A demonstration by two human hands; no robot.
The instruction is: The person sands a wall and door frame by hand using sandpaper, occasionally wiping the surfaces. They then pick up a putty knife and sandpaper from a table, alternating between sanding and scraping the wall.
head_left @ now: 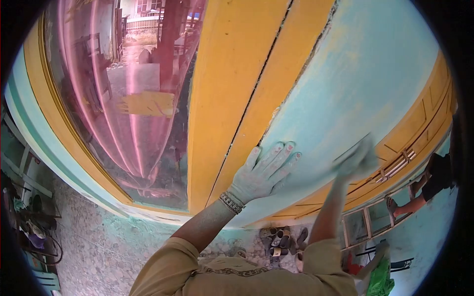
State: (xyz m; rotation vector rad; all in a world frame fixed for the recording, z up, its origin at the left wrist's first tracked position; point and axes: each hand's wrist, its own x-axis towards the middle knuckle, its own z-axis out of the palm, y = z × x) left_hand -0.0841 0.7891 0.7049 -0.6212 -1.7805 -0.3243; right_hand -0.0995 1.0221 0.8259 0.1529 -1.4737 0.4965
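Observation:
My left hand (261,170), coated in pale dust, lies flat with its fingers spread. It rests on the light blue wall (355,74), right beside the rough edge of the orange wooden frame (247,64). A bracelet (231,202) circles that wrist. Farther right, my right hand (363,160) is against the same blue wall, smeared by motion and just as dusty. Under its fingers is a thin, flat, dark-edged piece (349,150), too blurred to name for certain.
A glass pane (143,64) with a pink curtain behind it stands at left. Orange panelled shutters (395,148) run along the right. Several shoes (279,239) lie on the floor below. At right, another person's foot (392,207) is on a wooden ladder (368,222), near a green bag (380,278).

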